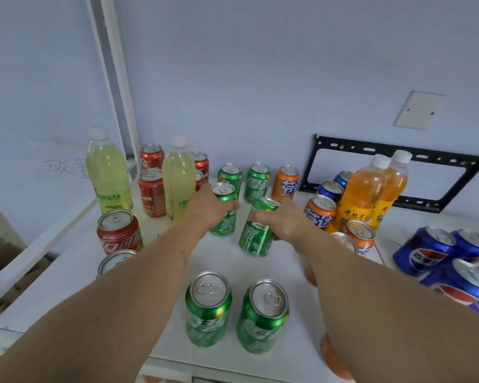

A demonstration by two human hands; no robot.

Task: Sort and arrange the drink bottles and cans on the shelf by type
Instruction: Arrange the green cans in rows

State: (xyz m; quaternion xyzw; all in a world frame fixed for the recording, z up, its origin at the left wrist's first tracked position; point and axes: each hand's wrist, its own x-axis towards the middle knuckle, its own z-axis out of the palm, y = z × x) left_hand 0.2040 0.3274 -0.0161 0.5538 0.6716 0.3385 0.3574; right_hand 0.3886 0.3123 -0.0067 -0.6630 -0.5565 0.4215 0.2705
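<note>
Now: six green cans (208, 309) | left hand (205, 210), right hand (285, 219) each grasp one

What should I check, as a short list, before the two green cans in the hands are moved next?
1. Left hand has a grip on its green can: ok, fingers curl round it.
2. Right hand has a grip on the other green can: ok.
3. Both held cans upright: not ok, the right one tilts.
4. Same type waiting behind: ok, two green cans stand at the back of the shelf.
5. Nearest neighbour is a different type: ok to note, an orange can stands beside the back green ones.
6. Whether the held cans are lifted off the shelf: cannot tell.
</note>
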